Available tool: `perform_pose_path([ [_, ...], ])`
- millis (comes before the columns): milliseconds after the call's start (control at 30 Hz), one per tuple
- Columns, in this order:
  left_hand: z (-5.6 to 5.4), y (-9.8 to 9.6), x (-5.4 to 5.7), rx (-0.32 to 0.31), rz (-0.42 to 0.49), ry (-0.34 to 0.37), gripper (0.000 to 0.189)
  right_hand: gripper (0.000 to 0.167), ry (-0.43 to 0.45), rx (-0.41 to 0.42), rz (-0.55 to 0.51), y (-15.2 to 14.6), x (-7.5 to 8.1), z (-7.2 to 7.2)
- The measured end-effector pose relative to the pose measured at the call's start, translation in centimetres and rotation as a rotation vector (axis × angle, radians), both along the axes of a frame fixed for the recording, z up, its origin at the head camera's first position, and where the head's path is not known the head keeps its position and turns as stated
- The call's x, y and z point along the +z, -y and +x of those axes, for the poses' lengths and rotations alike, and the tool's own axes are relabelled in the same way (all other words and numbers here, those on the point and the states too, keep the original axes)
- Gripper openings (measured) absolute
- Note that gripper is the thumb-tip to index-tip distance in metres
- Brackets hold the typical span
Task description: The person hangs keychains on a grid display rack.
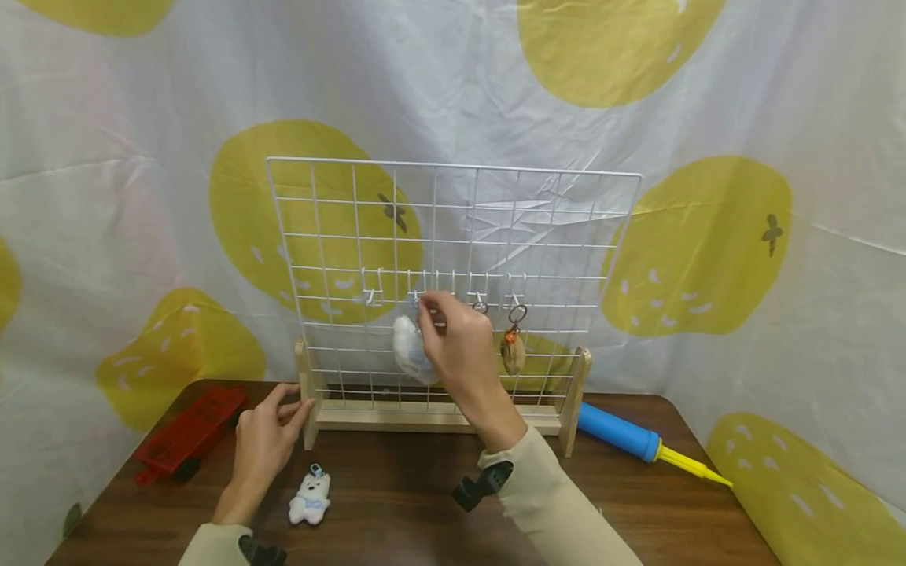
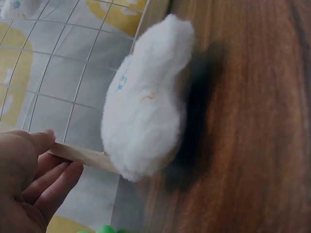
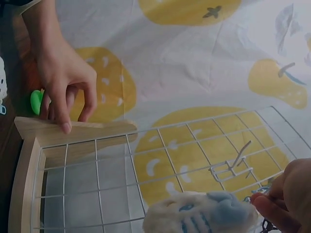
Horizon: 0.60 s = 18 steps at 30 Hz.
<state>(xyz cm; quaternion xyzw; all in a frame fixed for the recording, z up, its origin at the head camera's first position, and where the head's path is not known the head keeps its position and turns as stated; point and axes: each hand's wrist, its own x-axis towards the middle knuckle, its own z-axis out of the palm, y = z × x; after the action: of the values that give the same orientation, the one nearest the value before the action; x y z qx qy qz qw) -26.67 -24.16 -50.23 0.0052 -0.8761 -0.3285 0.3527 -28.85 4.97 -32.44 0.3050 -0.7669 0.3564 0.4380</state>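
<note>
My right hand [image 1: 463, 354] is raised at the white wire grid rack [image 1: 396, 417]. Its thumb and fingertips pinch the clasp end of a white-and-blue plush keychain [image 3: 194, 216] by a hook; whether the clasp sits on the hook is hidden. To the left, an empty white hook [image 1: 371, 299] hangs on the grid. With thumb and fingers on either side, my left hand [image 1: 265, 432] grips the rack's left wooden post [image 2: 85, 156]. A white bear plush keychain [image 1: 309, 499] lies on the table just in front of that hand.
A brown keychain [image 1: 513, 354] hangs from a hook right of my right hand. Another ring [image 1: 480, 307] is partly hidden behind it. A red toy vehicle [image 1: 191, 432] lies at the left, and a blue hand pump [image 1: 616, 432] with yellow nozzle lies at the right.
</note>
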Motion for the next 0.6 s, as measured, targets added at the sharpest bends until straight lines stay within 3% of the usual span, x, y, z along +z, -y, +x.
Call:
perform_pose_path([
  [400, 0.0, -0.3, -0.3, -0.023, -0.02, -0.061, 0.027, 0.01, 0.014, 0.047, -0.037, -0.2, 0.0, 0.4],
  [600, 0.1, -0.5, -0.2, -0.034, -0.017, -0.083, 0.026, 0.01, -0.092, 0.113, -0.007, 0.3, -0.8, 1.5],
])
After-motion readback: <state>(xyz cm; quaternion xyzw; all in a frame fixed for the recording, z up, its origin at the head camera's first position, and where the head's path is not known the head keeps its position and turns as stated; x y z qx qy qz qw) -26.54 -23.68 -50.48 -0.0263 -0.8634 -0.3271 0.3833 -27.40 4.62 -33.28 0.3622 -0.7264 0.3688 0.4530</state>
